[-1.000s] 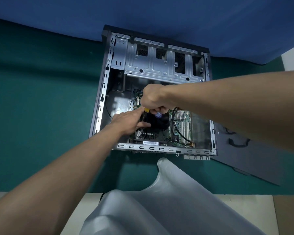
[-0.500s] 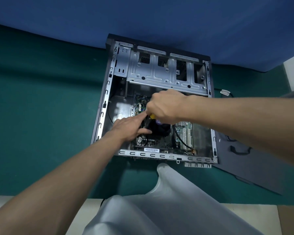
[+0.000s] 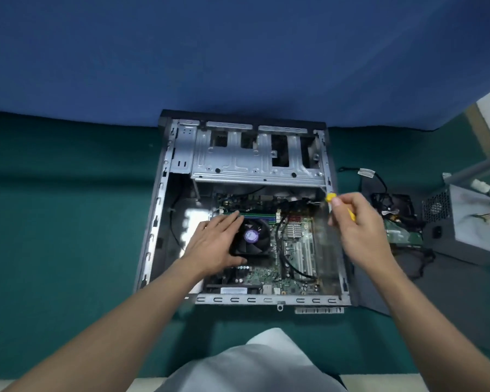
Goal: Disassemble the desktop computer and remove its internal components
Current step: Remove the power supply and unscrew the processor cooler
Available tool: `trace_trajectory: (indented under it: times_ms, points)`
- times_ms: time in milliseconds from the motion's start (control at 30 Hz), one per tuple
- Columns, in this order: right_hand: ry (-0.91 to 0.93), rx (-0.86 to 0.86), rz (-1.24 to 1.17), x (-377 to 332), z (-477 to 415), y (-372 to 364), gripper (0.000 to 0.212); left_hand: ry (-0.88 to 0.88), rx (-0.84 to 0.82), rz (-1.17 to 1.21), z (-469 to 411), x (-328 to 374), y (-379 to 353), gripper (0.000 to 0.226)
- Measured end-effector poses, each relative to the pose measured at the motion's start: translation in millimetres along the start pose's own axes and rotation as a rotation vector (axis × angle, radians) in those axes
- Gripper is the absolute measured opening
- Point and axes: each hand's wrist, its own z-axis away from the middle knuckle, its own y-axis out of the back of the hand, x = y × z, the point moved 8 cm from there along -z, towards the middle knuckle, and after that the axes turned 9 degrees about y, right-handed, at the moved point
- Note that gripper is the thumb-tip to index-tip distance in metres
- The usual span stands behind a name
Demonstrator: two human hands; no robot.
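Covering the 9 o'clock half of the black CPU cooler fan [image 3: 255,236] with the left hand [image 3: 218,244], grip open, fingers straight and laid flat on it, thumb along its 6 o'clock edge; hiding whatever sits beneath that palm. Pinching a yellow-handled screwdriver [image 3: 330,198] in the right hand [image 3: 359,233], grip closed round the handle, over the 3 o'clock wall of the open computer case [image 3: 164,222]. Showing only two yellow bits past the fingers; blurring the hand, losing the shaft entirely.

Keeping the case on its side on the green surface [image 3: 54,222], motherboard [image 3: 266,275] inside. Shadowing the board's 12 o'clock edge under the metal drive cage [image 3: 255,162].

Crowding the 3 o'clock side: dark side panel [image 3: 436,292] touching the case, tangled black cables [image 3: 391,205], a green card [image 3: 402,237] partly behind the right wrist, a grey power supply [image 3: 464,222] cut off by the frame edge. Cutting off pale grey cloth [image 3: 260,363] at 6 o'clock too.

Leaving bare case floor at 9 o'clock of the board, and wide green surface beyond that wall.
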Motion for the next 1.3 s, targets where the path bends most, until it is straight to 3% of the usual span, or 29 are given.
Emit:
trace_trajectory:
  times_ms: [133,233,367,633,767,867,967,1033,1133,1233,1300]
  points:
    - [-0.259,0.212,-0.089,71.8,14.2,33.1,0.031,-0.016,0.027,-0.131,-9.7,22.2,0.6,0.098]
    - [-0.432,0.157,-0.040,122.5,30.4,26.1,0.034,0.017,0.015,-0.206,-19.2,32.6,-0.9,0.101]
    - [-0.502,0.064,-0.042,158.6,40.9,2.7,0.029,0.045,0.026,-0.303,-21.5,39.8,-0.9,0.105]
    - [-0.494,-0.072,0.092,170.1,42.2,-24.6,0.028,0.059,0.124,-0.321,-3.5,45.4,-3.2,0.097]
    - [-0.378,-0.261,0.352,168.2,43.3,-38.3,0.014,0.057,0.091,-0.230,-5.1,42.0,-4.1,0.100]
    - [-0.342,-0.369,0.562,169.8,47.1,-40.3,0.026,0.069,0.027,-0.159,-8.5,38.3,-6.2,0.104]
    - [-0.311,-0.408,0.601,167.4,46.8,-41.2,0.024,0.073,0.003,0.011,-4.5,32.2,-0.3,0.097]
    - [-0.346,-0.344,0.513,163.2,40.5,-33.5,0.019,0.128,0.109,0.181,2.9,19.6,12.2,0.079]
    - [-0.387,-0.105,0.300,143.2,21.6,-6.5,0.022,0.352,0.270,0.343,12.0,-17.1,26.8,0.048]
    - [-0.215,0.180,0.197,90.5,-0.6,30.3,0.014,0.582,0.175,0.363,13.0,-49.5,17.8,0.030]
    - [-0.045,0.245,0.187,42.2,-10.6,38.8,0.009,0.674,0.065,0.401,14.0,-61.1,6.1,0.027]
